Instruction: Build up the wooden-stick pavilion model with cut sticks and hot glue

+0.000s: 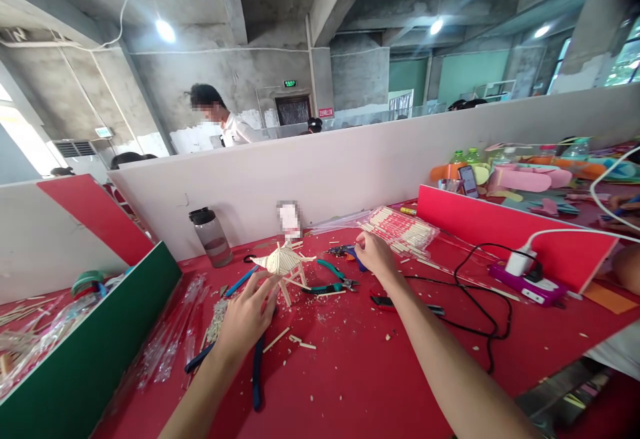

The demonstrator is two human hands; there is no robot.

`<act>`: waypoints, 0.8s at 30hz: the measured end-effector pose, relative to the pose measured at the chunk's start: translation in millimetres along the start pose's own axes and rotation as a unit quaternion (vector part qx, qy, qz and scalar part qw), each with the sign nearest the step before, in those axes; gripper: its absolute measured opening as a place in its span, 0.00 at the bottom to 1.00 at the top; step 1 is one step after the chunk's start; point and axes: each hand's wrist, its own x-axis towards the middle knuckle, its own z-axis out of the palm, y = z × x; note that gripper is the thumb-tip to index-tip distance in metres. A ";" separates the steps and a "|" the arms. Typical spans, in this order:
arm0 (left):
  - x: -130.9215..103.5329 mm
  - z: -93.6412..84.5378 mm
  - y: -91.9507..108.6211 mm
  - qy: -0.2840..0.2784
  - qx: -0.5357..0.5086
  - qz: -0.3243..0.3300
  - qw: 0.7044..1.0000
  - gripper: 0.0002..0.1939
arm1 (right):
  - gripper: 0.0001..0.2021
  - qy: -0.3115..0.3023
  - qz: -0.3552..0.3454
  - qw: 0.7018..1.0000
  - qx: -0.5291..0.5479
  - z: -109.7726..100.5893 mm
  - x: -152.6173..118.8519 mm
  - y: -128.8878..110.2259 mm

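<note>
A small pavilion model [284, 260] made of pale wooden sticks stands on the red table, with a pointed roof and thin legs. My left hand [253, 306] has its fingers curled at the model's near left edge, hiding part of it. Beyond and to the right, my right hand [377, 256] is closed at the back of a blue hot glue gun [359, 262], whose nozzle points left. Teal-handled pliers [325, 288] lie open beside the model. Dark blue tool handles [257, 372] show under and beside my left hand.
A water bottle [211, 238] stands by the white partition [320, 179]. Packed sticks [400, 227] lie at the back right. A black cable [480, 326] loops near a purple power strip [527, 286]. Green [110, 332] and red [510, 236] dividers flank the table. Beyond the partition is a person [235, 129].
</note>
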 end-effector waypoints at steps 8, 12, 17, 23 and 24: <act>-0.3 1.6 -1.3 -0.003 0.000 -0.002 1.000 0.16 | 0.16 -0.118 0.049 0.990 -0.054 20.5 7.4 23.1; 0.3 1.4 -0.7 -0.005 -0.006 -0.003 1.000 0.17 | 0.17 -0.123 0.045 0.990 -0.050 18.4 7.4 16.1; 0.3 -1.4 -0.8 -0.011 -0.009 0.002 1.000 0.18 | 0.11 -0.120 -0.031 0.992 0.003 -5.0 3.6 -5.2; -0.8 -1.9 -5.3 -0.027 -0.004 0.009 1.000 0.20 | 0.09 -0.375 -0.233 0.883 0.157 -31.2 -19.7 -27.1; -1.0 -1.4 -5.9 -0.026 -0.004 0.010 1.000 0.20 | 0.08 -0.398 -0.250 0.869 0.156 -30.7 -23.1 -28.9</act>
